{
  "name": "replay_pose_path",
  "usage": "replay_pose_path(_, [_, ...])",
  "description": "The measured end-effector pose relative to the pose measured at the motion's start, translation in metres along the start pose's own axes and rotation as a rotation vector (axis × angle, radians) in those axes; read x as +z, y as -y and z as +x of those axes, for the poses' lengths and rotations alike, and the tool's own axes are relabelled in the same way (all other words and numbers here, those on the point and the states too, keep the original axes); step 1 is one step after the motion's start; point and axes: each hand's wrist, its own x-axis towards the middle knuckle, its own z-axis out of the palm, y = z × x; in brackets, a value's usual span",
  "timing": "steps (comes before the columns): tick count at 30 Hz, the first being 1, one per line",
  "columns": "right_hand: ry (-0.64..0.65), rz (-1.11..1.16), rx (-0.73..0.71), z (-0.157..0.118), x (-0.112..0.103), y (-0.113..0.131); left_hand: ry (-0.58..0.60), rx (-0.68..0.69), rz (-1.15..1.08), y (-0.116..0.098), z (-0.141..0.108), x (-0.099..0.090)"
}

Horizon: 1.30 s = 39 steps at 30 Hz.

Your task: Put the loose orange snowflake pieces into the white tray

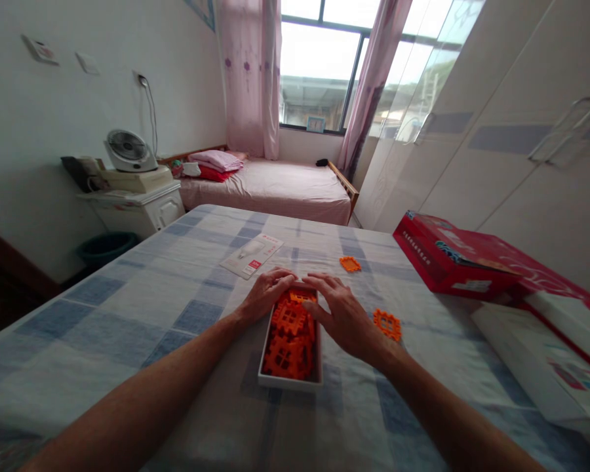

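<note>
A narrow white box (289, 381) lies on the table in front of me, filled with orange square interlocking plastic tiles (284, 356) with toothed edges. My left hand (268, 293) rests at the box's far left edge, its fingers stretched forward. Over the far right side reaches my right hand (335, 307), fingers extended and spread, the thumb beside the topmost tiles. Neither hand visibly grips a tile. Two loose tiles are on the cloth to the right: an orange tile with a window-like grid (387, 324) near my right wrist and an orange open frame (350, 263) farther back.
A checked tablecloth (187, 354) covers the table. Beyond the box lies a flat printed package (252, 255). A large red box (452, 255) and a white box (545, 360) occupy the right side. A bed (285, 187) stands past the table.
</note>
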Motion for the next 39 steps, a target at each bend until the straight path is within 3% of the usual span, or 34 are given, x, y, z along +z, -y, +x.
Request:
replay_pose_path(5, [0.049,0.009,-0.068,-0.027,-0.008,0.011,0.013,-0.004,-0.022,-0.006,-0.001,0.001])
replay_pose_path(8, [0.050,0.057,-0.074,-0.033,-0.016,0.003,0.019,-0.023,-0.018,-0.008,-0.001,0.001])
replay_pose_path(12, [-0.042,-0.128,0.209,-0.039,-0.041,-0.035,0.010,-0.028,0.019,-0.007,0.000,0.001])
replay_pose_path(16, [0.233,-0.332,0.504,-0.054,-0.061,-0.076,0.012,-0.024,0.056,-0.005,0.001,0.000])
replay_pose_path(19, [0.330,-0.302,0.511,-0.064,-0.062,-0.089,0.012,-0.035,0.065,-0.005,0.001,0.000])
replay_pose_path(23, [0.322,-0.324,0.508,-0.065,-0.059,-0.087,0.006,-0.046,0.068,-0.005,0.001,0.000])
replay_pose_path(26, [0.201,-0.341,0.484,-0.051,-0.062,-0.086,0.011,-0.035,0.059,-0.004,0.001,0.000])
replay_pose_path(30, [-0.052,-0.449,0.485,-0.005,-0.062,-0.096,0.016,-0.017,0.053,-0.003,0.001,-0.001])
replay_pose_path(34, [0.001,-0.521,0.575,0.040,-0.043,-0.118,0.011,-0.017,0.058,-0.001,0.002,0.000])
replay_pose_path(39, [0.042,-0.541,0.560,0.054,-0.007,-0.131,-0.002,-0.012,0.046,0.001,0.002,0.001])
